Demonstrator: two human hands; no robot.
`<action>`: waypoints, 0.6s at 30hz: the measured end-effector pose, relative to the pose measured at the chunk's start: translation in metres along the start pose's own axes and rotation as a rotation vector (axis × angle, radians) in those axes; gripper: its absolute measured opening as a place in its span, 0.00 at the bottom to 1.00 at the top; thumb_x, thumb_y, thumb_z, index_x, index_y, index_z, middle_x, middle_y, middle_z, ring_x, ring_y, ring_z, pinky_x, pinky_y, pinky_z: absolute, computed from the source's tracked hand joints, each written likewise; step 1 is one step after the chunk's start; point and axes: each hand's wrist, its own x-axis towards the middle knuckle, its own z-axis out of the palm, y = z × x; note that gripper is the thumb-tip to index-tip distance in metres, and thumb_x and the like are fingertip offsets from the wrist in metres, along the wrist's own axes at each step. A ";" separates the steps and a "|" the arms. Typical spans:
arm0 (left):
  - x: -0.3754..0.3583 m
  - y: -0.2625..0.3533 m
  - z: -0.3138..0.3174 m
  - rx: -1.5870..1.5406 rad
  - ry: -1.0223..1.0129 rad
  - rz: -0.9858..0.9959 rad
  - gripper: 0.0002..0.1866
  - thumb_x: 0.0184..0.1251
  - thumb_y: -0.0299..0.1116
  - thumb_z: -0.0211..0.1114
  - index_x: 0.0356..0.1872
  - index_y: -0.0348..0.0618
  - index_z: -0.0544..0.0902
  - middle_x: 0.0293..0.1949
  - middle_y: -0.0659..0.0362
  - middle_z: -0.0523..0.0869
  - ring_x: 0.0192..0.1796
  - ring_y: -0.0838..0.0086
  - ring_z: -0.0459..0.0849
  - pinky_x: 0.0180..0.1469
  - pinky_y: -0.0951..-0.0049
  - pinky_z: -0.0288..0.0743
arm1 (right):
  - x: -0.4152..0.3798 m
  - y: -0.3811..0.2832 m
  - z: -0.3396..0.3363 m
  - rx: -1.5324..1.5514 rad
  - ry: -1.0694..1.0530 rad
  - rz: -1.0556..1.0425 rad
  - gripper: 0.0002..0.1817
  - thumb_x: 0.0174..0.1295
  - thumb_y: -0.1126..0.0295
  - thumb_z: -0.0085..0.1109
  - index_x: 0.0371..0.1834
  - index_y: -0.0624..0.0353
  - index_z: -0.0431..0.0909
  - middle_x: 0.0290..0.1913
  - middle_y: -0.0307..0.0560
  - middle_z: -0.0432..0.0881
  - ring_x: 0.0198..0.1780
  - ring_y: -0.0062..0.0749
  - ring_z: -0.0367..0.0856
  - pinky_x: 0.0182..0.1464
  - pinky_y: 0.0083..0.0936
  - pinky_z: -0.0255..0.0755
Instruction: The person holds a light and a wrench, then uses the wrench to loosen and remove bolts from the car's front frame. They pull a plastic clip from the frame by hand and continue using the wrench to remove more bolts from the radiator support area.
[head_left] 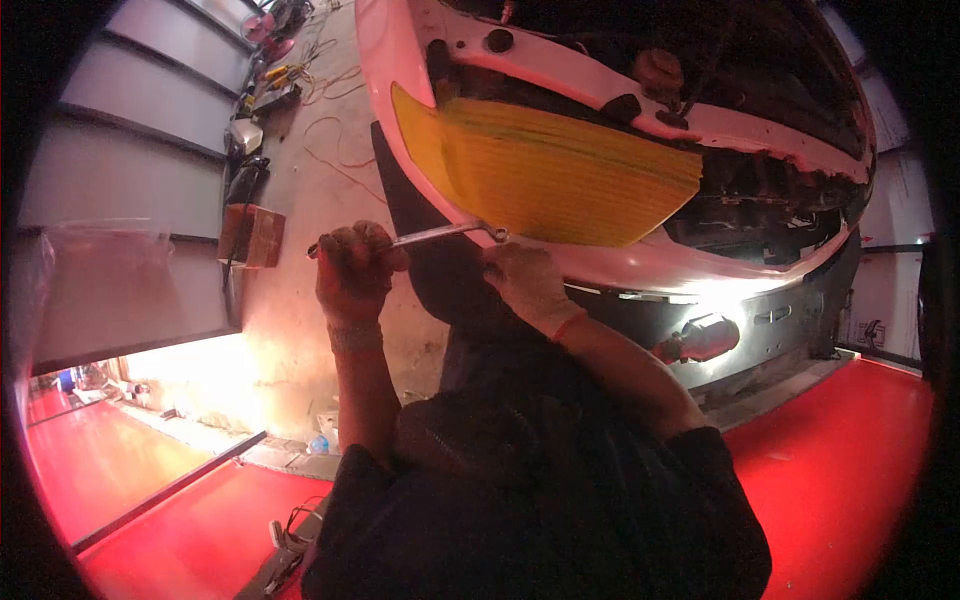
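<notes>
My left hand (358,275), in a glove, is wrapped round the shaft of a long metal wrench (440,234). The wrench's ring-shaped end lies at the edge of a white car's front bumper (620,264). Close below that end is my right hand (535,287), in a pale glove, its fingers curled in and partly hidden; what they hold does not show. Just beyond both hands a yellow ribbed panel (560,175) covers the headlight area. The car's front is open, with dark engine bay parts in view.
A lit work lamp (708,338) shines below the bumper. To the left, a cardboard box (250,236), tools and cables lie along a grey wall (130,180). Red flooring (830,460) spreads at both sides, with a bright glare at lower left.
</notes>
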 end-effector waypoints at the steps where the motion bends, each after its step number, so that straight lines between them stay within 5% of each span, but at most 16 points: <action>1: 0.004 -0.001 -0.001 -0.004 -0.033 0.013 0.25 0.81 0.59 0.57 0.33 0.47 0.76 0.38 0.57 0.77 0.45 0.65 0.74 0.39 0.60 0.71 | -0.003 0.006 -0.001 0.014 0.033 -0.015 0.14 0.64 0.61 0.69 0.48 0.55 0.85 0.44 0.51 0.88 0.49 0.51 0.88 0.55 0.47 0.79; 6: 0.025 -0.004 0.017 0.042 -0.064 0.022 0.27 0.78 0.62 0.59 0.31 0.47 0.73 0.37 0.58 0.75 0.46 0.63 0.75 0.38 0.58 0.72 | -0.015 0.012 -0.018 -0.037 -0.022 0.060 0.14 0.64 0.62 0.67 0.49 0.56 0.86 0.46 0.54 0.88 0.51 0.52 0.87 0.56 0.47 0.79; 9: 0.042 -0.005 0.038 -0.200 -0.164 0.026 0.27 0.78 0.61 0.59 0.32 0.46 0.73 0.39 0.57 0.77 0.44 0.62 0.76 0.36 0.56 0.72 | -0.014 0.014 -0.017 -0.005 -0.019 0.037 0.15 0.65 0.63 0.66 0.52 0.58 0.85 0.49 0.55 0.88 0.52 0.52 0.87 0.57 0.47 0.79; 11: 0.052 -0.001 0.048 0.071 -0.251 -0.014 0.27 0.79 0.61 0.58 0.34 0.44 0.74 0.42 0.53 0.79 0.43 0.58 0.79 0.38 0.53 0.76 | -0.013 0.012 -0.024 0.031 -0.047 0.062 0.15 0.66 0.63 0.65 0.51 0.59 0.86 0.49 0.56 0.89 0.52 0.53 0.87 0.57 0.47 0.79; 15: 0.080 -0.002 0.051 0.112 -0.360 -0.041 0.28 0.79 0.60 0.58 0.37 0.41 0.76 0.44 0.48 0.80 0.42 0.53 0.83 0.44 0.50 0.81 | -0.024 0.022 -0.045 0.182 0.060 0.108 0.15 0.66 0.60 0.66 0.47 0.60 0.88 0.45 0.56 0.90 0.50 0.55 0.87 0.57 0.48 0.78; 17: 0.089 0.007 0.088 0.025 -0.329 -0.016 0.23 0.79 0.56 0.60 0.43 0.43 0.80 0.43 0.53 0.81 0.48 0.56 0.83 0.50 0.55 0.80 | -0.027 0.028 -0.085 0.216 -0.043 0.184 0.16 0.66 0.58 0.67 0.45 0.60 0.89 0.42 0.56 0.90 0.50 0.53 0.88 0.57 0.48 0.78; 18: 0.097 0.009 0.092 0.057 -0.393 0.021 0.24 0.79 0.56 0.60 0.47 0.41 0.82 0.48 0.46 0.82 0.52 0.52 0.85 0.53 0.49 0.81 | -0.030 0.041 -0.099 0.187 -0.018 0.194 0.16 0.66 0.58 0.67 0.45 0.60 0.89 0.42 0.56 0.90 0.50 0.53 0.88 0.57 0.48 0.78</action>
